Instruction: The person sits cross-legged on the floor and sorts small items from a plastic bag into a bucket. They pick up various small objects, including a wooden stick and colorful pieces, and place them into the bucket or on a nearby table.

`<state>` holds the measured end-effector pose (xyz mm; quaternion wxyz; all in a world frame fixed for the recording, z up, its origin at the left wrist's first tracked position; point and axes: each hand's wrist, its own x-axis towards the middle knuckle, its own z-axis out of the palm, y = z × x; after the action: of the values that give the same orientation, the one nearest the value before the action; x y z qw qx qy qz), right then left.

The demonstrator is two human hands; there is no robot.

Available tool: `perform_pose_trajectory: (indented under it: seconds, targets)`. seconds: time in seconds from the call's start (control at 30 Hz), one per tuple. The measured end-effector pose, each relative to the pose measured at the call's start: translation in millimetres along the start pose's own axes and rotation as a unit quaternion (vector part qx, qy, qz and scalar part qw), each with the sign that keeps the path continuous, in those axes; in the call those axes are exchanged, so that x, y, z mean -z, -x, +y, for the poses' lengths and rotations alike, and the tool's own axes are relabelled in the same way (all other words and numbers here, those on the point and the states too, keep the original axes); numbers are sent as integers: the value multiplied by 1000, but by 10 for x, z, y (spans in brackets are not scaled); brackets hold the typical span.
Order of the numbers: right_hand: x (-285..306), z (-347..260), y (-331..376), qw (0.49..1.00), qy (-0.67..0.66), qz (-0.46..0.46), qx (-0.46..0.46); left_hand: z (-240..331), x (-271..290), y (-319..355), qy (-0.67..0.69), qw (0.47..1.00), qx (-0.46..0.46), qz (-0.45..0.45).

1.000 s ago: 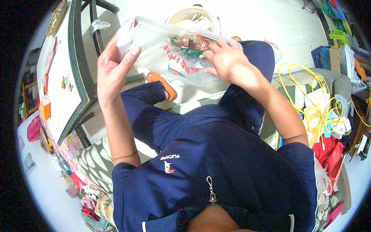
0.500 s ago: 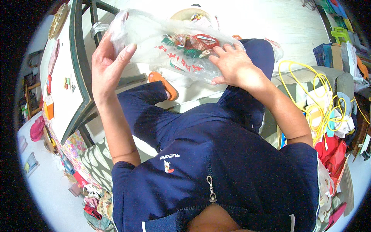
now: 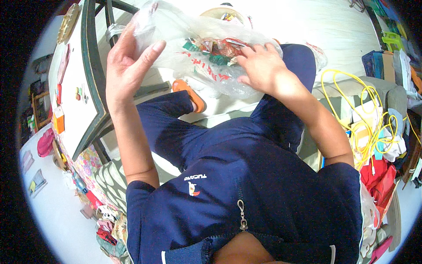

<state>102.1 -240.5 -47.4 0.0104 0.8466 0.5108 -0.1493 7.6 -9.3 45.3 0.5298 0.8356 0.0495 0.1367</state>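
A clear plastic bag (image 3: 176,37) with red print stretches between my hands, above my lap. Inside it bunch red netting or wrappers (image 3: 224,46) and green pieces (image 3: 220,60), their exact kind unclear. My left hand (image 3: 127,66) holds up the bag's left end; its fingers are covered by the film and its thumb stands apart. On the bag's right part rests my right hand (image 3: 265,68), fingers spread over the plastic beside the red contents, near my raised knee (image 3: 299,66).
A dark-edged table (image 3: 90,66) stands on my left. Ahead on the floor is a round bin (image 3: 220,13) with litter. A tangle of yellow cable (image 3: 373,123) lies over papers on the right, by a red bag (image 3: 378,176). An orange slipper (image 3: 190,94) is on my foot.
My left hand has shifted slightly to the right with the bag's end, its thumb now higher. My right hand stays on the bag with almost no movement.
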Motion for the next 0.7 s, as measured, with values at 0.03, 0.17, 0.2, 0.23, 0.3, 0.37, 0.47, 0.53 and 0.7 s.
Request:
perform_pose_trajectory:
  seconds: [0.03, 0.17, 0.2, 0.23, 0.3, 0.37, 0.47, 0.53, 0.7]
  targets:
    - [-36, -51, -85, 1000, -7, 29, 6, -32, 11, -7, -3, 1000, -8, -4]
    - [14, -277, -658, 995, -86, -30, 29, -9, 9, -54, -43, 998, 52, -8]
    - [-112, -327, -855, 988, -149, 11, 32, 10, 17, -57, -43, 998, 44, -9]
    - [-317, -361, -1071, 976, -210, 53, 33, 15, 18, -69, -42, 998, 36, -10]
    - [-557, -405, -1572, 969, -243, -22, -26, 12, 51, -89, -29, 999, 27, -14]
    - [-843, -276, -1876, 966, -253, -14, -50, -17, 72, -126, -2, 1000, 22, -22]
    - [-1200, -243, -2185, 957, -280, 7, -78, -74, 103, -131, 53, 998, 15, -18]
    - [-1325, -313, -2284, 942, -311, 26, -121, -48, 140, -117, 25, 999, 38, -18]
    - [-1384, -377, -2464, 916, -347, 85, -182, -195, 283, -206, 55, 998, 15, -20]
